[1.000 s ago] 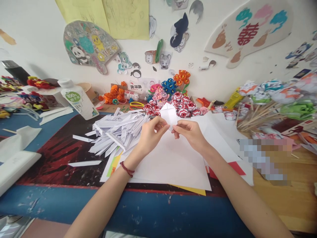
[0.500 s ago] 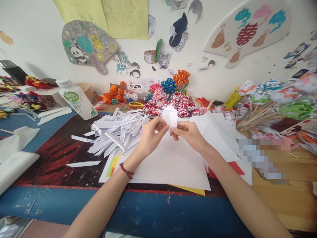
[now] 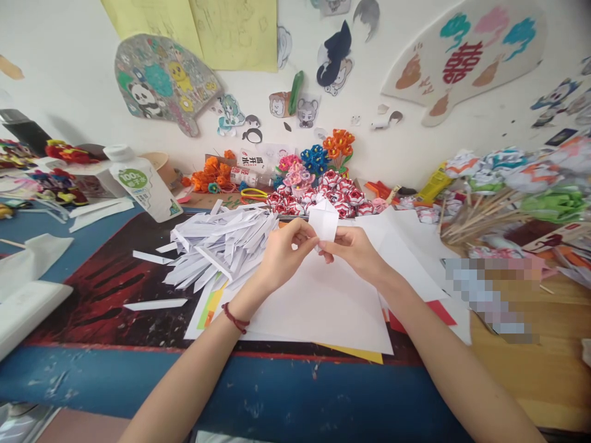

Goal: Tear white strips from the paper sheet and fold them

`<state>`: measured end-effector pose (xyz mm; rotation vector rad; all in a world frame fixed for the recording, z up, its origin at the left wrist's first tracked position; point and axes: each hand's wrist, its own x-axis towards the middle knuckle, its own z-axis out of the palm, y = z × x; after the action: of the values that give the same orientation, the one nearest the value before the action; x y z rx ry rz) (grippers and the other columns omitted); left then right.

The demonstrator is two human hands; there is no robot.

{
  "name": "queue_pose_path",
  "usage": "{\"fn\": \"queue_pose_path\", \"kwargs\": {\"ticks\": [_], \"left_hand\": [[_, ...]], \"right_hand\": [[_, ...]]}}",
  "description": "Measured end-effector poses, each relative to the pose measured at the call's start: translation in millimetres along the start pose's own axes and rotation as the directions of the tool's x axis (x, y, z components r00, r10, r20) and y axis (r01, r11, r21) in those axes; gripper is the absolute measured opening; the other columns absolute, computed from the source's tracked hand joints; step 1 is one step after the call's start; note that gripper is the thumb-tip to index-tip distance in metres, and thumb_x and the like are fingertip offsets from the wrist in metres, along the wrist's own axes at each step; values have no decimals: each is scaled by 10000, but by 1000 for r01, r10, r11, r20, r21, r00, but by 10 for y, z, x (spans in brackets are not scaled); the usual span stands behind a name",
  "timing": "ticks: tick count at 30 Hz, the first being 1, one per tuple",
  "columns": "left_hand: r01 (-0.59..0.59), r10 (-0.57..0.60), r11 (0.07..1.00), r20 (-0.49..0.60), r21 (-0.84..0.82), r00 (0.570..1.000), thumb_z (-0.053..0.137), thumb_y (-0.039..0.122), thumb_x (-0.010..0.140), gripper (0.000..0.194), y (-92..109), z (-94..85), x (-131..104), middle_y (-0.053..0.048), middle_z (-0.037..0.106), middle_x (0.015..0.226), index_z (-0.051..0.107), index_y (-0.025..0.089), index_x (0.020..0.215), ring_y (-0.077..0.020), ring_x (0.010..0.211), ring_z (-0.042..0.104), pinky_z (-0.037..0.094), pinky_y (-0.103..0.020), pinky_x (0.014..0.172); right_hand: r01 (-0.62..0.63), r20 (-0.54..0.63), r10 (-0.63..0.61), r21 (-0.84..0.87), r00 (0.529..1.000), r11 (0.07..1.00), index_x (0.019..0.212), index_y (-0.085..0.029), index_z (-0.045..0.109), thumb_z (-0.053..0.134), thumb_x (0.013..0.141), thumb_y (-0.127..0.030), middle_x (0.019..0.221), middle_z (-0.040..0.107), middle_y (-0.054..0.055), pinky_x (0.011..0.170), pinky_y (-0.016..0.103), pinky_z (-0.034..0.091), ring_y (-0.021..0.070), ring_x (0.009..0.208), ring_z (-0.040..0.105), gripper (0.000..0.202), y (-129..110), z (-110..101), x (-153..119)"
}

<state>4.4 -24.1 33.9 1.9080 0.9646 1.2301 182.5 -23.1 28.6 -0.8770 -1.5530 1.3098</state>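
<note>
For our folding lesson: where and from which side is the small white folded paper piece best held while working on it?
Grip the folded paper piece at its lower edge, coming from both sides, probably best. The left hand and right hand pinch it there now, thumbs and fingertips meeting at the bottom, which leaves the upper flaps free. It is held upright above the white sheets, so the creased top stays clear of the fingers.

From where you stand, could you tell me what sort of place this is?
Probably a paper-craft workspace: both hands pinch a small folded white paper above white sheets, a pile of folded white strips lies beside them, and paper flowers line the decorated wall.
</note>
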Motion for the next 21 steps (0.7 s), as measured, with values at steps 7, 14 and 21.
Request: {"fn": "queue_pose_path", "kwargs": {"ticks": [7, 14, 21], "left_hand": [[88, -98, 973, -37, -212, 994, 631, 329, 825, 321, -68, 13, 17, 5, 645, 759, 473, 194, 1069, -108, 654, 604, 480, -216, 595], [140, -137, 977, 35, -162, 990, 627, 431, 811, 287, -103, -28, 33, -16, 621, 687, 597, 150, 762, -102, 600, 553, 440, -211, 542], [90, -90, 995, -1, -40, 996, 601, 411, 829, 272, -46, -55, 28, -12, 628, 663, 609, 159, 725, -104, 583, 541, 413, -218, 534]], "right_hand": [[25, -73, -25, -6, 997, 1000, 807, -135, 700, 736, 730, -339, 692, 647, 31, 537, 273, 467, 113, 540, 538, 221, -13, -8, 4], [24, -41, -24, 5, 999, 1000, 847, -143, 708, 726, 743, -319, 719, 648, 31, 550, 271, 467, 110, 552, 534, 205, -17, -12, -4], [15, -28, -16, -18, 999, 1000, 808, -145, 697, 717, 752, -382, 694, 632, 28, 569, 280, 462, 120, 567, 529, 244, -32, -18, -5]]}}
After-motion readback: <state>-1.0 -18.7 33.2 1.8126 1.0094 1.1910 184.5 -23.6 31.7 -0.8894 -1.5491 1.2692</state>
